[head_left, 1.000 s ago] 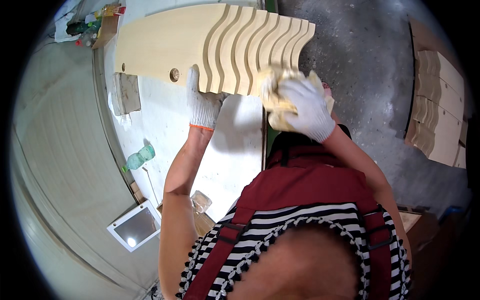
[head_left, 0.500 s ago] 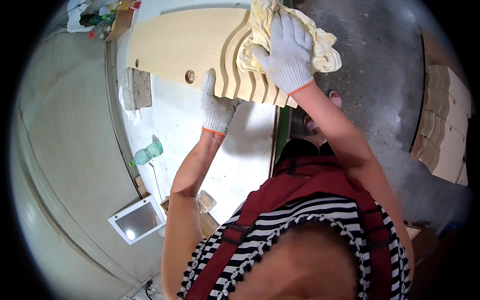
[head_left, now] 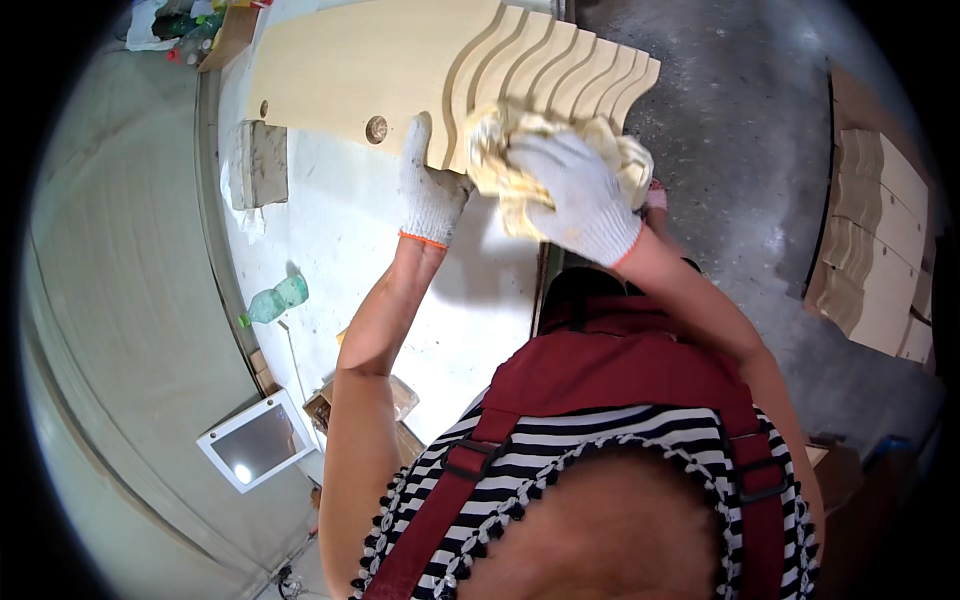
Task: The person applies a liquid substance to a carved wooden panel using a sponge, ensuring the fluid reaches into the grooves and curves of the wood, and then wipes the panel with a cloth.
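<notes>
A pale wooden panel (head_left: 350, 70) with wavy stepped grooves at its right end and round holes along its near edge lies at the top of the view. My left hand (head_left: 430, 195), in a white knit glove, grips that near edge, thumb on top and fingers hidden beneath. In my right hand (head_left: 578, 195), gloved too, is a crumpled yellow-and-white cloth (head_left: 490, 160), bunched under the palm at the near edge of the grooved end. Some of the right fingers are blurred or sunk in the cloth.
The panel sits over a white bench (head_left: 340, 220), near a grey block (head_left: 262, 165). A green plastic bottle (head_left: 275, 302) lies on its side at the left, beyond a white-framed screen (head_left: 258, 440). Similar grooved panels (head_left: 885, 250) are stacked at the far right.
My right hand has drawn the cloth toward me and slightly left, uncovering the far grooves. My left hand keeps its hold on the panel edge. The whole view has shifted slightly.
</notes>
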Tool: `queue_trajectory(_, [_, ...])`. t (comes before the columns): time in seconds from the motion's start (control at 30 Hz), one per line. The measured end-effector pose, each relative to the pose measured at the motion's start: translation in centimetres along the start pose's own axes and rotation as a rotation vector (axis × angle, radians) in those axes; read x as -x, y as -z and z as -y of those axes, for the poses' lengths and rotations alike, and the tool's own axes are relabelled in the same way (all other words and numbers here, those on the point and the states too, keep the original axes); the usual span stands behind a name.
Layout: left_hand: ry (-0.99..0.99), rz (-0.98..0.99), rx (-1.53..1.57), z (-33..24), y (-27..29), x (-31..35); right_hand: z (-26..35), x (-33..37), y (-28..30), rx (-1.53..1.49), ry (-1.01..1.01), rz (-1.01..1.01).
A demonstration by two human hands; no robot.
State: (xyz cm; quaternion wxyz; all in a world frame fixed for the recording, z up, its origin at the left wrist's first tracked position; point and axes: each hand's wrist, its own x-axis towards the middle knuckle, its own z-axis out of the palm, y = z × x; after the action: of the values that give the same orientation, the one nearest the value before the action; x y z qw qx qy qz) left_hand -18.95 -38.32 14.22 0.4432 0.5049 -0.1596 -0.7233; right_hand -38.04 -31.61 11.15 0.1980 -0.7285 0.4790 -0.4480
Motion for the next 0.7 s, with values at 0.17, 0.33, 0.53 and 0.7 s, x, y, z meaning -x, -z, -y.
queue_trajectory(0.17, [-0.044,0.055,-0.051,-0.2,1.4,-0.5,2.0,6.0,1.9,-0.352,-0.257,0.565])
queue_trajectory(0.33, [-0.138,-0.033,0.11,-3.4,2.5,-1.3,-0.8,-3.9,10.5,-0.39,-0.411,-0.131])
queue_trajectory(0.53, [-0.336,-0.154,0.035,-3.4,3.5,-4.9,-3.6,-11.6,0.0,0.437,-0.048,-0.193])
queue_trajectory(0.7, [-0.322,-0.177,0.002,-3.5,3.9,-4.3,-2.4,-10.1,-2.7,0.497,-0.153,-0.282])
